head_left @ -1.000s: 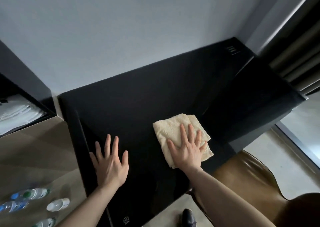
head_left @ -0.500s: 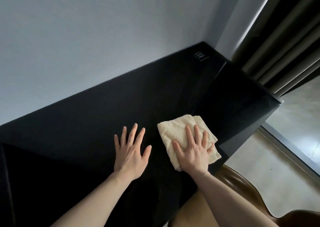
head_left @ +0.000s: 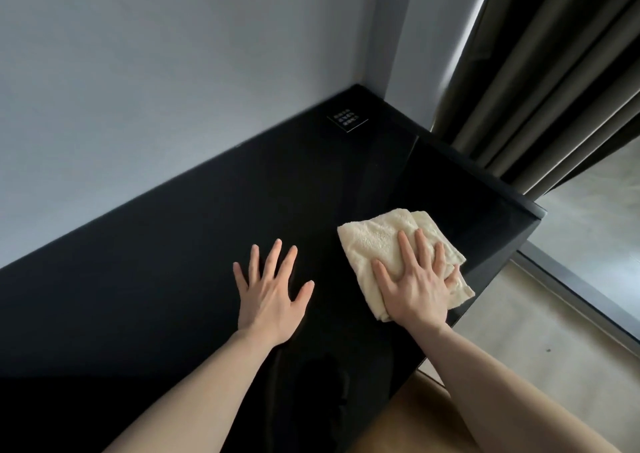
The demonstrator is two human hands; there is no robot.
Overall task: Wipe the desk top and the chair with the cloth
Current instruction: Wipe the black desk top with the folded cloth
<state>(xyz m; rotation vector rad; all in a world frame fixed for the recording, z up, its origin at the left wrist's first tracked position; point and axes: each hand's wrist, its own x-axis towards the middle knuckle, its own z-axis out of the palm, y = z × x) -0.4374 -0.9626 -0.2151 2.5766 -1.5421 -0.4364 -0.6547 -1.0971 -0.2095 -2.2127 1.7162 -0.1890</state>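
Observation:
A folded cream cloth (head_left: 372, 244) lies flat on the glossy black desk top (head_left: 194, 272), near its right front edge. My right hand (head_left: 414, 284) presses on the cloth with straight, spread fingers. My left hand (head_left: 270, 291) rests flat on the bare desk surface to the left of the cloth, fingers spread, holding nothing. A tan patch of the brown chair (head_left: 426, 418) shows below the desk edge between my forearms; most of the chair is hidden.
A small black socket panel (head_left: 347, 122) sits in the desk's far corner by the grey wall. Dark curtains (head_left: 554, 82) hang at the right, above the desk's right end. Pale floor (head_left: 540, 331) and a window track lie to the right.
The view has swung right along the desk; the shelf, bottles and most of the chair have left the frame. Both hands and the cloth have shifted right toward the desk's end.

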